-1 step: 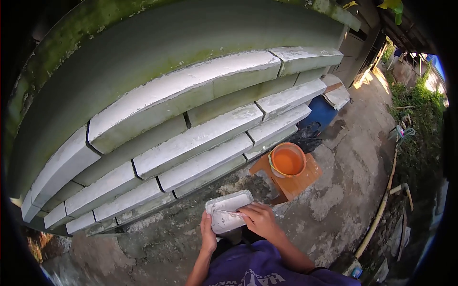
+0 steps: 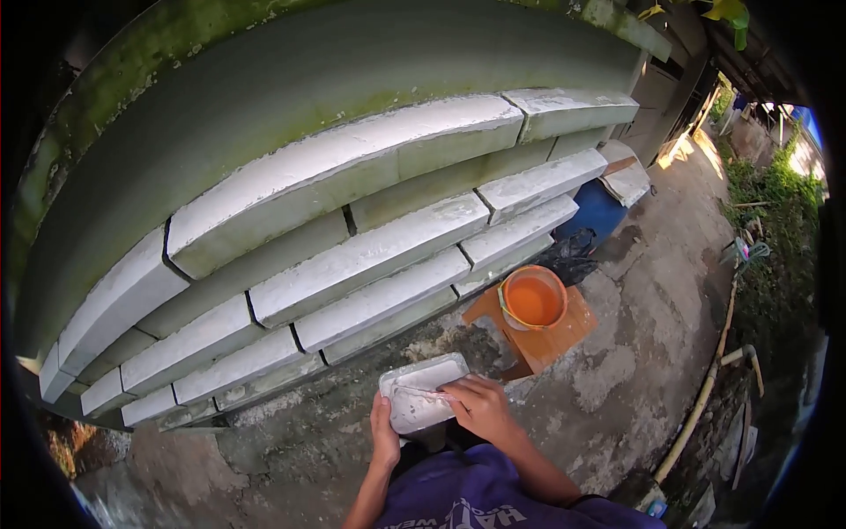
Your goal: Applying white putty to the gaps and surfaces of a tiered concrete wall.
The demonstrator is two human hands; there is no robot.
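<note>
Basically unchanged: left hand [image 2: 384, 434] still gripping the tray [image 2: 423, 366], right hand [image 2: 480, 407] pinching a thin tool [image 2: 421, 391], bucket [image 2: 532, 274] at its two o'clock.

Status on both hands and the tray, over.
Left hand gripping tray, left side. Right hand over tray, pinching thin tool. Whitish stuff in tray. Bucket ahead right, not in the way.

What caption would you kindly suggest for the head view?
Left hand holding a white-smeared tray, right hand over its side, before long pale ledges.
</note>
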